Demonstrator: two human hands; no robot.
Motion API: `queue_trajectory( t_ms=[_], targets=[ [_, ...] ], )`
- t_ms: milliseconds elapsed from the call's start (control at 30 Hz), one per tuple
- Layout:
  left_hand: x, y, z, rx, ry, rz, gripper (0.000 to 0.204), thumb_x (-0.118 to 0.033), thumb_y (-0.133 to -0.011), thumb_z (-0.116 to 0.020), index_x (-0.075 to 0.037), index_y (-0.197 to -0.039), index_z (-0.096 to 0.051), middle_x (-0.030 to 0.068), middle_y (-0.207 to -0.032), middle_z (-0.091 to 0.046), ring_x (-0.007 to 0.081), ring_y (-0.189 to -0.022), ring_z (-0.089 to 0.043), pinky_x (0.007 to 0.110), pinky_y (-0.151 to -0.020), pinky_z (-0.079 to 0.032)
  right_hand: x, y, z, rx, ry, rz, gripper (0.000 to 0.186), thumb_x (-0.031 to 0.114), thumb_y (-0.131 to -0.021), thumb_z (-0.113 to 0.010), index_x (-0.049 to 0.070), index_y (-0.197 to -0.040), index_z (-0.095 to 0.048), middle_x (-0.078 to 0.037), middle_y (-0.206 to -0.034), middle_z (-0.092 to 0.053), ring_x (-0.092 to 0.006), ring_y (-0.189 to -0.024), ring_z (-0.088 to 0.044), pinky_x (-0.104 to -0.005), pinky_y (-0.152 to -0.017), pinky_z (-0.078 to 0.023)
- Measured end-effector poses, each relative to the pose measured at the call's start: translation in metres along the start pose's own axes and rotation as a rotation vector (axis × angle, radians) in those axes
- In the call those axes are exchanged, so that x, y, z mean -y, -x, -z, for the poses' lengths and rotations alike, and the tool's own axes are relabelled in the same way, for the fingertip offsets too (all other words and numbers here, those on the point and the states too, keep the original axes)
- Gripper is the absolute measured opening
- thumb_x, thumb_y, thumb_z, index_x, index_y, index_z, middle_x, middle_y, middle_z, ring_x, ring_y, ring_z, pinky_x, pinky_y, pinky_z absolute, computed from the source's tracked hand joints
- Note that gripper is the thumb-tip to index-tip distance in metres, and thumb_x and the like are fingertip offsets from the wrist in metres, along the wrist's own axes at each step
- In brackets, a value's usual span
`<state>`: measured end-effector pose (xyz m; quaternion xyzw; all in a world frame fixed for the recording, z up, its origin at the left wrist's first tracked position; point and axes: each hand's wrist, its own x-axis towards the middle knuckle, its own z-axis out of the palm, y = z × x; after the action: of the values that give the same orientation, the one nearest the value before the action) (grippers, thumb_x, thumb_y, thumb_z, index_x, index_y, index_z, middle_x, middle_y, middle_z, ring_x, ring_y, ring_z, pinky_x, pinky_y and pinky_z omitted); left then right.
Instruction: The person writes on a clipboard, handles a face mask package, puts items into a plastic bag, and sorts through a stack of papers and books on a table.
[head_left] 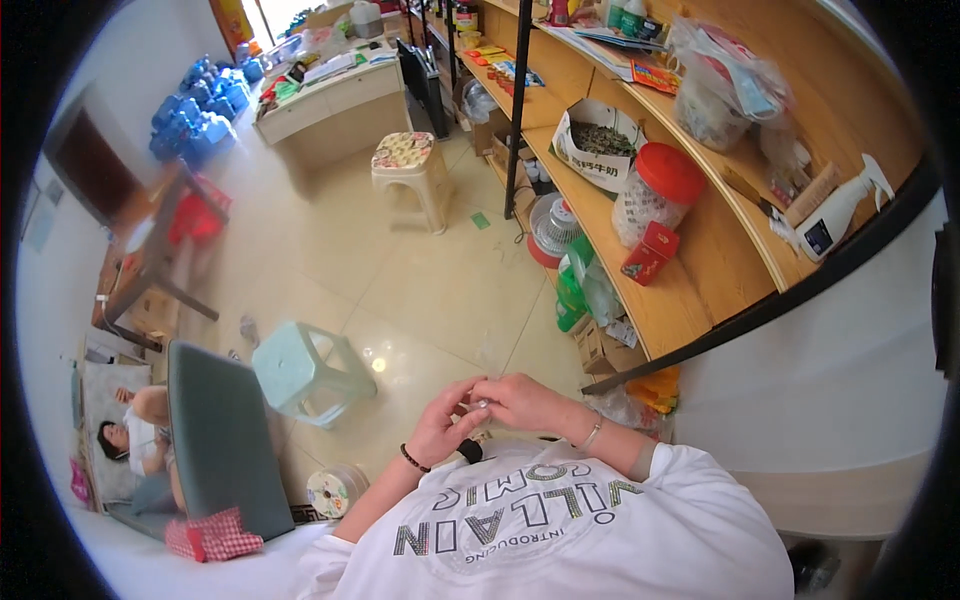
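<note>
In front of my white printed shirt [520, 525], both hands meet at chest height with their fingertips touching. My left hand [438, 428] has its fingers bent and pinched together, a dark bead bracelet on its wrist. Closed over those fingertips is my right hand [522, 402], which has a thin bangle at the wrist. Something small and shiny shows between the fingers, too small to name. Most of what the fingers enclose is hidden.
At right stand wooden shelves [690, 300] with a red-lidded jar [660, 190] and a spray bottle [845, 210]. A pale green stool [305, 370] is left of me, near a grey-green chair back [225, 440]. Another person [145, 440] reclines at far left. A cream stool [408, 175] stands ahead.
</note>
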<state>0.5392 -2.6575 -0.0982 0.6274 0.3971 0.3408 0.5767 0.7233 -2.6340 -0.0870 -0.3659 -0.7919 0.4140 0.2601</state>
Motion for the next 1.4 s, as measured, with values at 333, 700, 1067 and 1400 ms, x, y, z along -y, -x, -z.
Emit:
queue_trajectory(
  t_ms=[333,700,1067,1400],
  targets=[
    [0.019,-0.173,0.120,-0.213,0.111,0.152,0.019,-0.008,-0.084,-0.060,-0.002,-0.102,-0.059,-0.0009,-0.078,-0.058,0.0049,-0.069,-0.052,0.018,-0.056,-0.041,-0.062,-0.191,0.073,-0.151,-0.085,-0.105,0.012,0.013,-0.080,-0.057,0.002,-0.085,-0.056,-0.015,-0.076,-0.059,-0.0309,-0.072,-0.058,-0.0360,-0.063,-0.045],
    [0.007,-0.399,0.302,-0.119,0.259,0.211,0.016,-0.009,-0.088,-0.054,-0.002,-0.102,-0.059,-0.0035,-0.075,-0.053,0.0028,-0.060,-0.043,0.018,-0.053,-0.036,-0.138,-0.455,0.175,-0.256,-0.046,0.006,0.011,0.011,-0.080,-0.060,0.004,-0.087,-0.058,-0.013,-0.079,-0.056,-0.0281,-0.070,-0.057,-0.0343,-0.064,-0.047],
    [0.037,-0.588,0.562,-0.462,0.528,0.264,0.023,-0.023,-0.091,-0.051,-0.003,-0.098,-0.061,-0.0023,-0.074,-0.052,0.0056,-0.064,-0.046,0.019,-0.056,-0.038,-0.210,-0.772,0.183,-0.434,-0.750,-0.155,0.021,0.008,-0.090,-0.047,-0.002,-0.106,-0.057,-0.005,-0.090,-0.062,-0.0103,-0.079,-0.057,-0.0233,-0.070,-0.047],
    [0.070,-0.732,0.866,-0.600,0.439,0.293,0.019,-0.020,-0.087,-0.055,-0.004,-0.092,-0.065,0.0004,-0.081,-0.060,0.0075,-0.070,-0.048,0.021,-0.060,-0.039,-0.232,-1.078,0.155,-0.590,-0.820,-0.260,0.025,0.008,-0.091,-0.045,-0.002,-0.112,-0.055,-0.006,-0.087,-0.061,-0.0123,-0.081,-0.057,-0.0256,-0.076,-0.047]
  ],
)
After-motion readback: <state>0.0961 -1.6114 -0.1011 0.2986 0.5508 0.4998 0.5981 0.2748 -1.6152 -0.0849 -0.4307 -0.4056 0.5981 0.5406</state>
